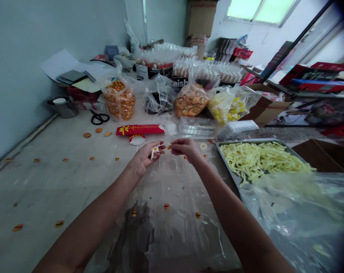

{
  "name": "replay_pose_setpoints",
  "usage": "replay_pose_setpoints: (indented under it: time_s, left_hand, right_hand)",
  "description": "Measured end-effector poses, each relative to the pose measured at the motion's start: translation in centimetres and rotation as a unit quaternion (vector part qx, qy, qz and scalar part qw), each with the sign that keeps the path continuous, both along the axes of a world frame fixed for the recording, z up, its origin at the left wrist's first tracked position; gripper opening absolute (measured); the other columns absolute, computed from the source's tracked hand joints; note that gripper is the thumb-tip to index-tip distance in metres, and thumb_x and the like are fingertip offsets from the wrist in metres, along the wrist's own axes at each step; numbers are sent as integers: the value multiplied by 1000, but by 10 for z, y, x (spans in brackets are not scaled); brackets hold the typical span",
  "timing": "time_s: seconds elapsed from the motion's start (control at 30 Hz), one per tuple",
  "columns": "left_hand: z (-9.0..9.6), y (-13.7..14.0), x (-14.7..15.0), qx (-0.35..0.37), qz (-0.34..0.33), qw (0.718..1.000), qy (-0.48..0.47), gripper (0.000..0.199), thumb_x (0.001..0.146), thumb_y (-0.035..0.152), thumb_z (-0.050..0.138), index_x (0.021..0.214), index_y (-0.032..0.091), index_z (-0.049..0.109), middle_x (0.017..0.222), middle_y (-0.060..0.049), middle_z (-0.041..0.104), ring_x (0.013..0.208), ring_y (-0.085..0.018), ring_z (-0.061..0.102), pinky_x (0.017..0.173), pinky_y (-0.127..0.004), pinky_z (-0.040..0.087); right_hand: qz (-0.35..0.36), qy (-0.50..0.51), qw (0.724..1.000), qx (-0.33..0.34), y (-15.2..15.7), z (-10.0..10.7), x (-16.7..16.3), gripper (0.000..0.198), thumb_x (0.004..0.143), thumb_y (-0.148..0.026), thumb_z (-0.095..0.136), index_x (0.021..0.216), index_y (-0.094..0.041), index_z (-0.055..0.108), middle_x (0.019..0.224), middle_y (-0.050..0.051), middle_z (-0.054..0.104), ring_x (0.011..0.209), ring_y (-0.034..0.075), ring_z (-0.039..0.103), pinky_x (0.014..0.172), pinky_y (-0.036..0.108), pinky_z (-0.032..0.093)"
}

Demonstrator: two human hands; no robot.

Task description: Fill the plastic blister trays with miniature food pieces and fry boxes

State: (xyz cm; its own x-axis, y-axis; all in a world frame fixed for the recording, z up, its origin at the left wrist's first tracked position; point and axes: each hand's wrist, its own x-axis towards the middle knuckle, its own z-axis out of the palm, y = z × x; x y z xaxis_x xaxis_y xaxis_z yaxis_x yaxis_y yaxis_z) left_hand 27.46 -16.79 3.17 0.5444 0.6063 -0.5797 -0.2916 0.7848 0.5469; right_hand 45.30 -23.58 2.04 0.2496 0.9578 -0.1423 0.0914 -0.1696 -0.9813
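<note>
Left hand (145,156) pinches small piece (154,151), near tray (227,167) edge.

Two bare forearms are showing from the lower edge of the view, with no sleeves covering them. The left hand (145,157) and right hand (186,148) are wearing no gloves, rings, or wristbands.
</note>
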Motion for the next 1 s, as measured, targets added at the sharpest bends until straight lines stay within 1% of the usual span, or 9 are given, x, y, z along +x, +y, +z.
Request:
replay_pose_setpoints:
  time_s: [0.13, 0.27, 0.37, 0.47, 0.53, 0.6, 0.7, 0.83, 1.0]
  left_hand:
    - [9, 24, -37, -10, 34, 999, 1, 17, 92, 21, 54, 89, 8, 64, 72, -11, 65, 48, -11, 55, 35, -15, 40]
    - [8, 43, -59, 1, -2, 1000, -14, 28, 83, 14, 48, 102, 6, 67, 81, -16, 68, 54, -16, 61, 38, -21, 45]
    - [2, 43, -64, 69, -57, 996, 3, 37, 79, 7, 56, 113, 10, 69, 94, -15, 71, 56, -14, 62, 39, -19, 46]
    - [-1, 37, -67, 141, -89, 985, 38, 42, 80, 12, 70, 121, 16, 70, 109, -13, 71, 61, -11, 64, 41, -16, 45]
    - [-1, 33, -69, 168, -87, 980, 67, 45, 78, 18, 77, 123, 20, 70, 111, -12, 71, 64, -9, 64, 44, -15, 46]
    - [-1, 29, -68, 190, -69, 974, 99, 50, 74, 21, 83, 123, 23, 70, 105, -8, 71, 65, -8, 62, 49, -15, 47]
    - [0, 19, -63, 207, -31, 969, 131, 56, 64, 20, 91, 115, 25, 71, 89, 0, 68, 62, -6, 59, 52, -15, 45]
    - [3, 2, -53, 197, 24, 969, 150, 38, 59, 22, 94, 87, 18, 69, 71, 2, 61, 58, -7, 58, 49, -15, 41]
    - [12, 4, -70, 120, 80, 983, 118, 11, 83, 22, 75, 85, 13, 68, 76, -6, 66, 48, -6, 53, 40, -15, 35]
  right_hand:
    - [-81, -22, 994, -70, 31, 4, 22, 8, 75, -13, 74, 77, -15, 67, 60, 2, 67, 50, 11, 61, 47, 17, 48]
    - [-39, -69, 992, -93, 65, -6, 12, 12, 70, -7, 74, 71, -15, 66, 54, 0, 64, 47, 12, 60, 47, 19, 48]
    - [-14, -116, 988, -102, 80, -16, 3, 14, 66, -7, 77, 65, -15, 66, 48, -1, 60, 44, 12, 56, 46, 20, 44]
    - [-19, -205, 976, -75, 78, -18, -2, 17, 63, -13, 83, 61, -15, 66, 45, -3, 56, 44, 11, 52, 47, 20, 37]
    - [-33, -252, 967, -19, 68, -13, -7, 21, 68, -27, 84, 64, -16, 67, 50, -2, 59, 46, 11, 52, 48, 22, 36]
    - [-15, -221, 975, 35, 54, -5, -17, 32, 78, -47, 77, 71, -16, 68, 57, 0, 62, 49, 12, 53, 48, 22, 37]
    - [79, -60, 994, 51, 35, 7, -41, 45, 82, -61, 68, 83, -16, 72, 71, 3, 68, 56, 12, 58, 48, 22, 41]
    - [131, 42, 990, 35, 21, 11, -70, 43, 74, -58, 80, 86, -18, 74, 74, 3, 70, 63, 13, 62, 57, 22, 49]
    - [73, 65, 995, 4, 41, 13, -65, 31, 75, -45, 84, 82, -17, 73, 70, 4, 71, 61, 12, 64, 51, 17, 48]
